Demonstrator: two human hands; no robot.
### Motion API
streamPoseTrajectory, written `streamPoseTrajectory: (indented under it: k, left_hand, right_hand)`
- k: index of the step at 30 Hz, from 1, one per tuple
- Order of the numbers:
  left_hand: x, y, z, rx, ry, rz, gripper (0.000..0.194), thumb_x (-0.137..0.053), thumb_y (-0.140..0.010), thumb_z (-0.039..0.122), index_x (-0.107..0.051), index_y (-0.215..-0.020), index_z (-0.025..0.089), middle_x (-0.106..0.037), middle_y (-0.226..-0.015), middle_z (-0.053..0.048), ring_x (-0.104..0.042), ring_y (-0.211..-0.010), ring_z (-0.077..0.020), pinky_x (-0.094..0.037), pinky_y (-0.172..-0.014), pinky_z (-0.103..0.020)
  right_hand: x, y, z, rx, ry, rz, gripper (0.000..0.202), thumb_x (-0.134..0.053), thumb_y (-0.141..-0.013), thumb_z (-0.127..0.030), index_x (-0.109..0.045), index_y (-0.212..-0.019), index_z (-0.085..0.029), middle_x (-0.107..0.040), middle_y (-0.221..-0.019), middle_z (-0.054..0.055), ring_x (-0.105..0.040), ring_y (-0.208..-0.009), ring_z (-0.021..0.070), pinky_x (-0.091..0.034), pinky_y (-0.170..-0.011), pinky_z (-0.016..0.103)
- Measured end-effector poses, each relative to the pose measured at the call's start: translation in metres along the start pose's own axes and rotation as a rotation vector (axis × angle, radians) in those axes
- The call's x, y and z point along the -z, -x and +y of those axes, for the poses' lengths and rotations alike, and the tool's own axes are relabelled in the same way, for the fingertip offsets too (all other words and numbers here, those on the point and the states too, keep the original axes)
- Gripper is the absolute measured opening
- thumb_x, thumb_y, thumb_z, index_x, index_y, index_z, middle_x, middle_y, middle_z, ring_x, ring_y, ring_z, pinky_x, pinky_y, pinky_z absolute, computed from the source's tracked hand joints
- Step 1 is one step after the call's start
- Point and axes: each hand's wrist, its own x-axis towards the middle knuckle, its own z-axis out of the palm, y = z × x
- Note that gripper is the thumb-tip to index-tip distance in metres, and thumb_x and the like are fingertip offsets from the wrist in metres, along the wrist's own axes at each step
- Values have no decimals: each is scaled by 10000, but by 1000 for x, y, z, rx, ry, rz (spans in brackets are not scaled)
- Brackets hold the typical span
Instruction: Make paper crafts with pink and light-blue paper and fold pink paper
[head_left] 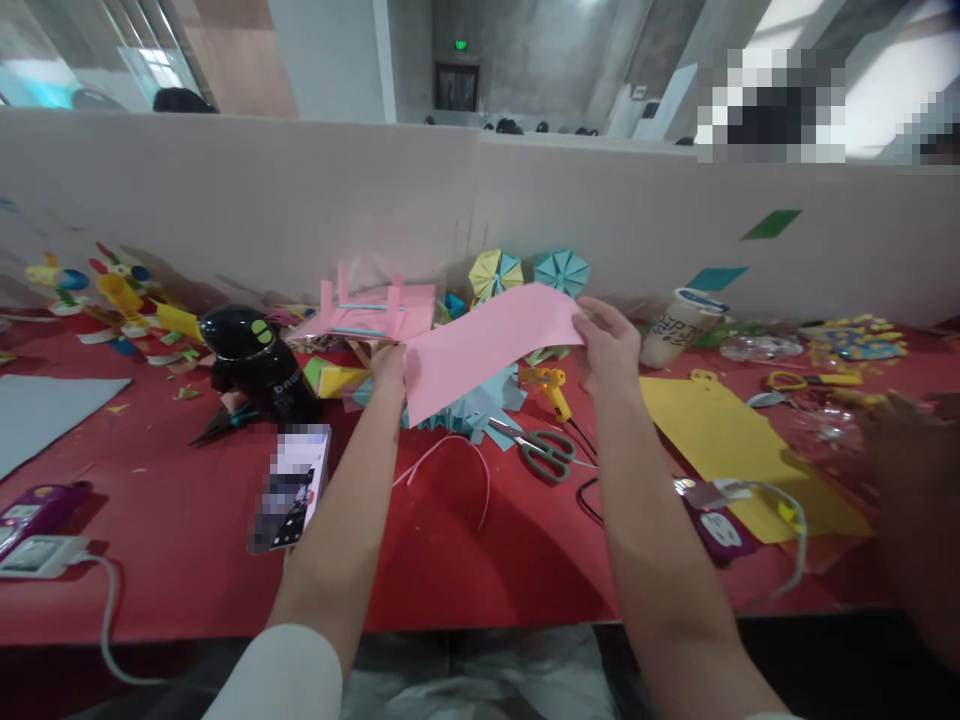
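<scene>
A strip of pink paper (487,345) is stretched between my hands above the middle of the red table (450,580). My left hand (388,365) grips its left end, and my right hand (606,335) pinches the upper right corner. Beneath the strip lie pleated light-blue paper pieces (499,395). Green-handled scissors (546,453) rest open just below, beside a yellow glue gun (553,390). Behind my left hand sits a pink paper structure (375,310) with blue bars.
A black bottle (262,365) and a phone (292,490) are on the left. Yellow sheets (750,455), a paper cup (679,325) and a power bank (716,525) lie right. Folded paper rounds (562,272) stand near the partition (300,200). Another person's hand (907,420) is at far right.
</scene>
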Motion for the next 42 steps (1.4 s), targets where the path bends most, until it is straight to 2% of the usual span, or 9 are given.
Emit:
streamPoseTrajectory:
  k: [5, 9, 13, 22, 26, 30, 35, 39, 42]
  left_hand:
    - [22, 32, 10, -92, -90, 71, 243, -682, -621, 115, -641, -853, 174, -636, -706, 18, -650, -715, -162, -509, -704, -286]
    - [41, 53, 13, -265, -143, -43, 454, -671, -550, 61, -647, -986, 186, -720, -917, -36, -687, -886, -200, -532, -785, -300]
    - [55, 66, 8, -296, -176, -169, 422, -664, -576, 77, -661, -985, 179, -750, -932, -56, -699, -865, -203, -547, -793, -325]
    - [71, 82, 0, -255, -47, -435, 333, -749, -609, 144, -708, -935, 192, -747, -1027, -68, -690, -913, -191, -536, -850, -339]
    - [71, 81, 0, -214, -34, -456, 308, -774, -614, 190, -720, -917, 181, -744, -1036, -71, -683, -967, -215, -524, -892, -362]
    - [67, 77, -9, -184, -68, -376, 331, -780, -636, 249, -727, -953, 170, -743, -922, -46, -682, -919, -204, -513, -894, -359]
    - [63, 85, -8, -183, -54, -208, 312, -766, -680, 395, -724, -897, 174, -748, -846, -36, -691, -875, -226, -548, -838, -354]
    - [64, 99, 3, -25, -36, -453, 504, -639, -767, 627, -719, -933, 157, -754, -925, -117, -695, -984, -310, -569, -844, -433]
    - [65, 101, 3, -115, -112, -427, 411, -799, -656, 459, -696, -912, 155, -748, -907, -106, -701, -959, -323, -572, -850, -463]
  right_hand:
    - [-4, 23, 17, -107, -133, -169, 369, -755, -568, -244, -721, -934, -202, -721, -845, 24, -651, -724, 156, -522, -654, 290]
    - [-7, 46, 20, -167, -128, -227, 334, -758, -543, -233, -748, -875, -191, -743, -857, 33, -667, -768, 176, -521, -712, 314]
    - [-6, 72, 17, -234, -195, -349, 348, -794, -592, -320, -756, -924, -225, -750, -892, 27, -664, -751, 175, -519, -692, 314]
    - [0, 95, 32, -346, -285, -558, 621, -513, -758, -804, -731, -842, -228, -666, -743, 42, -567, -598, 140, -476, -563, 286]
    - [-6, 99, 45, -187, -62, -496, 443, -721, -719, -635, -737, -851, -213, -693, -811, 20, -607, -699, 138, -484, -628, 267]
    - [-10, 110, 39, 56, 142, -696, 361, -711, -789, -542, -761, -973, -236, -742, -1075, 54, -664, -1039, 228, -502, -931, 390]
    - [-15, 127, 28, 362, 268, -922, 394, -695, -834, -481, -720, -1181, -295, -644, -1348, 53, -479, -1377, 262, -337, -1170, 496]
    - [-23, 138, 32, 414, 361, -985, 512, -687, -836, -507, -642, -1309, -316, -529, -1473, 56, -326, -1474, 298, -243, -1203, 577]
    - [-27, 142, 36, 432, 348, -970, 521, -688, -825, -530, -652, -1292, -301, -496, -1502, 74, -333, -1469, 307, -223, -1212, 567]
